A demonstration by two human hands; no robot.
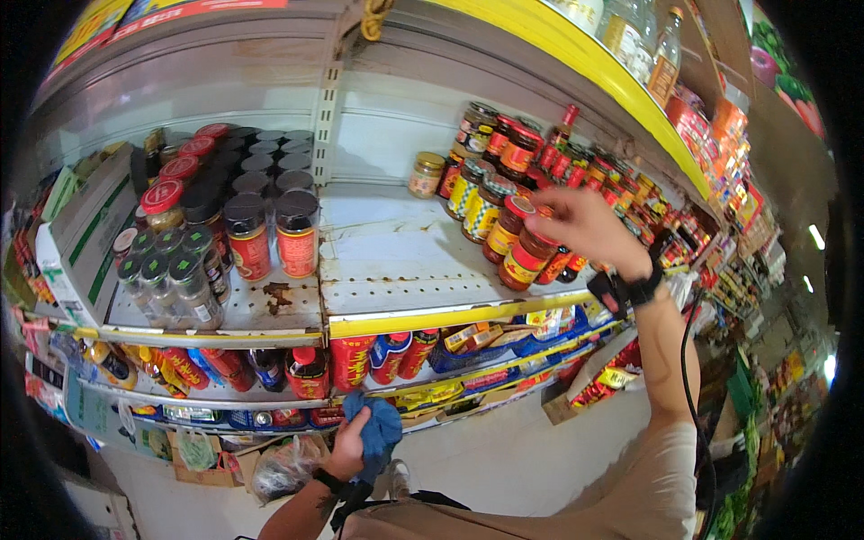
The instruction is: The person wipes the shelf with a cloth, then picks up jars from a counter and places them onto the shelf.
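Note:
My left hand is closed around a bunched blue cloth, low before the shelving. Over the right part of the shelf, my right hand reaches to the red-lidded glass sauce jars; its fingers are at the lid of the front jar, and whether they grip it cannot be told. Another red-lidded jar stands just left of it. Behind these are jars with checkered labels and a small gold-lidded jar. The metal shelf board has rust marks and a row of holes.
To the left stand black-lidded red-label jars, shrink-wrapped small bottles and a white-green carton. Lower shelves hold red bottles and packets. An open cardboard box stands at the lower right; a yellow-edged shelf hangs above.

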